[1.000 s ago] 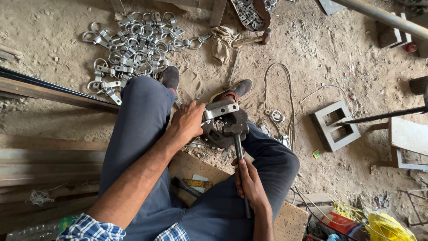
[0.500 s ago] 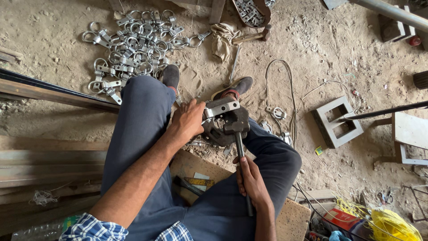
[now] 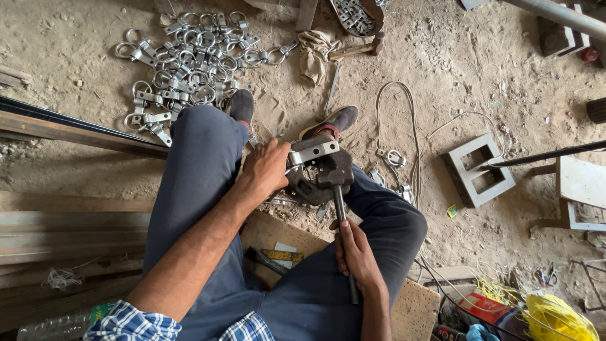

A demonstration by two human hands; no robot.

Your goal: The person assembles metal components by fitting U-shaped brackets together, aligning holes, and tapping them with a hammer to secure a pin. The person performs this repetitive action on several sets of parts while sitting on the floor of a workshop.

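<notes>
From the head camera, the left hand (image 3: 268,170) pinches a metal clamp piece (image 3: 312,152) on the dark press tool (image 3: 319,180) between the knees. The right hand (image 3: 356,256) is clenched around the lever handle (image 3: 343,233). The handle's long axis runs from the tool toward the person. If the lever drops, fingers beside the clamp could get nipped, or the piece may slip crooked.

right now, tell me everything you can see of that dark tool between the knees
The hand press tool is a dark, worn metal block, rounded below, with a bright silvery bracket piece lying across its top. A long dark lever handle runs from it toward the person. It sits low between the knees, over the sandy ground. The left hand holds its left side at the bracket; the right hand grips the handle.
</notes>
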